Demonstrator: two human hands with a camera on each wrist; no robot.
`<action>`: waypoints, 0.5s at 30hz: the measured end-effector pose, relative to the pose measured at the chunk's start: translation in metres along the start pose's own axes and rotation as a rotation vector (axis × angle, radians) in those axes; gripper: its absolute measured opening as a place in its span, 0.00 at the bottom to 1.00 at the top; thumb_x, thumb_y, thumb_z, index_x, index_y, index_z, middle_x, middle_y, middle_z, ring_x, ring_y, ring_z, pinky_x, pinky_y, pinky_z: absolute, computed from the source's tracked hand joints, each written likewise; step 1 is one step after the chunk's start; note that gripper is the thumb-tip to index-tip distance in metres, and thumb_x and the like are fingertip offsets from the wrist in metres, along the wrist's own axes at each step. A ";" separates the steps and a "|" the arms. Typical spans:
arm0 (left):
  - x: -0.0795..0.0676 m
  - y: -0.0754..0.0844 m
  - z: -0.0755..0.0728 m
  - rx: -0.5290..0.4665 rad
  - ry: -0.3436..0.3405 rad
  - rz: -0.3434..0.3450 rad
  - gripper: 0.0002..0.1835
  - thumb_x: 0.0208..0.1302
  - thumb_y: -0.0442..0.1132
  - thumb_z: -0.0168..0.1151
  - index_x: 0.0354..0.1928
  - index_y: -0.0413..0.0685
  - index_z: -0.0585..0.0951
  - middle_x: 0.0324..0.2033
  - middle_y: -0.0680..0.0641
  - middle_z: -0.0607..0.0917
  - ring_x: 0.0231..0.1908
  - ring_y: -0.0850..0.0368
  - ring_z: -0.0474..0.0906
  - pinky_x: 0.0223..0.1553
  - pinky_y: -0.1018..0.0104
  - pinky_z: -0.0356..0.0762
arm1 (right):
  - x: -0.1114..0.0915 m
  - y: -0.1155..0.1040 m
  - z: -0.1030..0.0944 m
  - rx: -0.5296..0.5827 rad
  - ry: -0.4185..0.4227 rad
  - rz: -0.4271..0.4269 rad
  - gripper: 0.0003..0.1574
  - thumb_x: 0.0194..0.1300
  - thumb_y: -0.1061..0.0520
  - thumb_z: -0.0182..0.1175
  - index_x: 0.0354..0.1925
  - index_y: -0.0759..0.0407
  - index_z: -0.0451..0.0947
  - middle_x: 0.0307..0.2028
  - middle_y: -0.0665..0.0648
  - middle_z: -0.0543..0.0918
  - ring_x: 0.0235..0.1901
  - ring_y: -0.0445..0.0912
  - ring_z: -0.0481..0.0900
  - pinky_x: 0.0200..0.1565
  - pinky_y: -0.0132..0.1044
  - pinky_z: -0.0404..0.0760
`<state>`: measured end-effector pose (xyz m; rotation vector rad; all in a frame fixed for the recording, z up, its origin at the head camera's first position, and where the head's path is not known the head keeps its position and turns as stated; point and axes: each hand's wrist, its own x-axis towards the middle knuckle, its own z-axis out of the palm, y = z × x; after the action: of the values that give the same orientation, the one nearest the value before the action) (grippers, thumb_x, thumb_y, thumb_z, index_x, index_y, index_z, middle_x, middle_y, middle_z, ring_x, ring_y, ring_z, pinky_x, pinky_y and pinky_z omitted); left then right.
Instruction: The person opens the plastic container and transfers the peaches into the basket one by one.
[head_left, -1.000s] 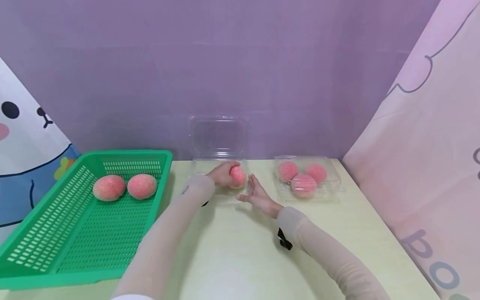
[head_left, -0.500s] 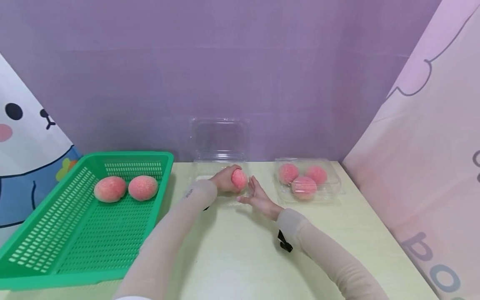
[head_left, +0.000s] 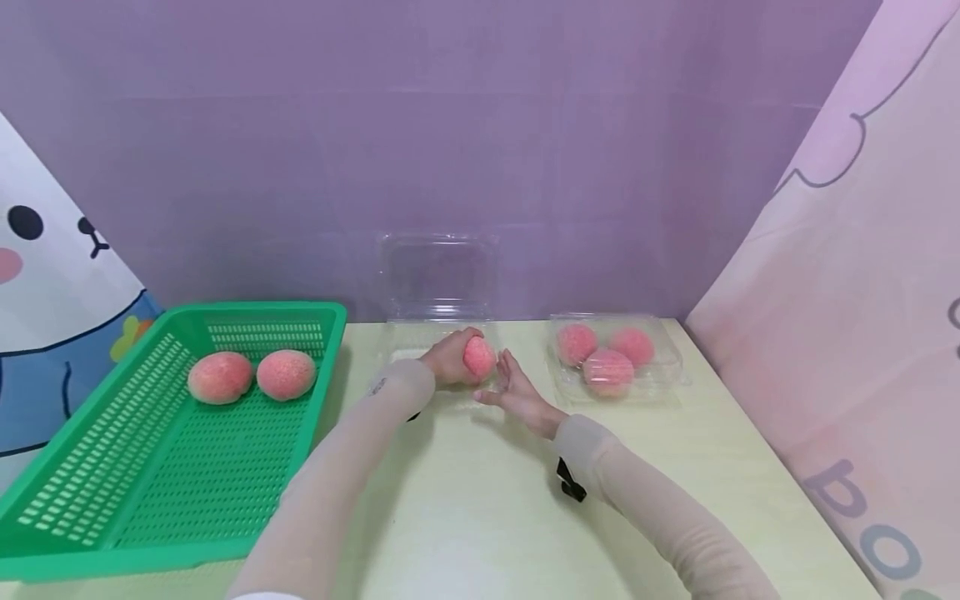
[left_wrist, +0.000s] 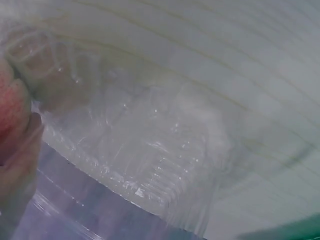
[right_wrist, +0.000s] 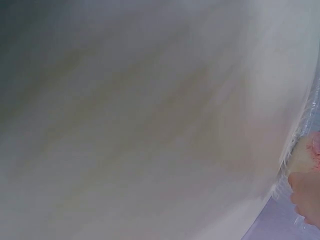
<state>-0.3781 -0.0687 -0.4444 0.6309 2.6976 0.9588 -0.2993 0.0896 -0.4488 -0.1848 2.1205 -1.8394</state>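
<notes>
My left hand (head_left: 450,358) grips a pink fuzzy peach (head_left: 479,358) at the right end of an open clear plastic clamshell box (head_left: 405,335), whose lid (head_left: 438,271) stands up against the backdrop. In the left wrist view the peach (left_wrist: 11,105) shows at the left edge, beside the ridged clear box (left_wrist: 150,145). My right hand (head_left: 521,400) is held with fingers straight and thumb apart, its fingertips right at the box's right side near the peach. The right wrist view catches the peach (right_wrist: 302,155) at its right edge.
At left, a green plastic basket (head_left: 202,550) holds two peaches (head_left: 252,376). A second clear box (head_left: 663,375) with three peaches (head_left: 607,372) stands at right on the pale table (head_left: 480,508). A purple backdrop (head_left: 525,150) rises behind.
My left hand, with the peach, has moved slightly right and down into the box's right end, closer to my right hand. The right hand stays almost still.
</notes>
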 end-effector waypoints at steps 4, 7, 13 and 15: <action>-0.002 0.000 0.002 0.008 -0.006 0.003 0.44 0.37 0.38 0.74 0.62 0.48 0.64 0.53 0.45 0.75 0.53 0.50 0.72 0.56 0.55 0.70 | -0.002 0.001 0.001 -0.001 0.004 0.003 0.64 0.56 0.62 0.62 0.70 0.58 0.24 0.72 0.58 0.34 0.71 0.50 0.34 0.69 0.46 0.44; -0.004 0.001 0.002 0.020 -0.010 -0.003 0.44 0.38 0.38 0.74 0.62 0.48 0.65 0.53 0.45 0.75 0.53 0.50 0.72 0.56 0.55 0.71 | -0.003 0.003 0.001 -0.003 -0.002 0.009 0.64 0.56 0.63 0.62 0.70 0.58 0.24 0.72 0.58 0.34 0.71 0.50 0.34 0.69 0.45 0.43; -0.006 0.008 -0.005 0.003 0.000 -0.050 0.46 0.38 0.37 0.74 0.63 0.50 0.63 0.55 0.47 0.73 0.54 0.51 0.71 0.56 0.55 0.71 | -0.009 -0.010 0.001 0.005 -0.038 0.011 0.64 0.57 0.63 0.61 0.70 0.59 0.22 0.72 0.59 0.31 0.71 0.52 0.31 0.69 0.46 0.40; -0.005 0.011 -0.009 -0.020 0.017 -0.060 0.46 0.37 0.36 0.74 0.63 0.51 0.63 0.55 0.48 0.73 0.54 0.52 0.71 0.56 0.55 0.70 | -0.008 -0.012 -0.001 -0.002 -0.040 0.014 0.65 0.57 0.63 0.61 0.70 0.59 0.21 0.71 0.59 0.30 0.71 0.52 0.31 0.69 0.46 0.39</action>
<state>-0.3731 -0.0680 -0.4299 0.5367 2.7013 0.9789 -0.2933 0.0912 -0.4354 -0.2055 2.0913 -1.8108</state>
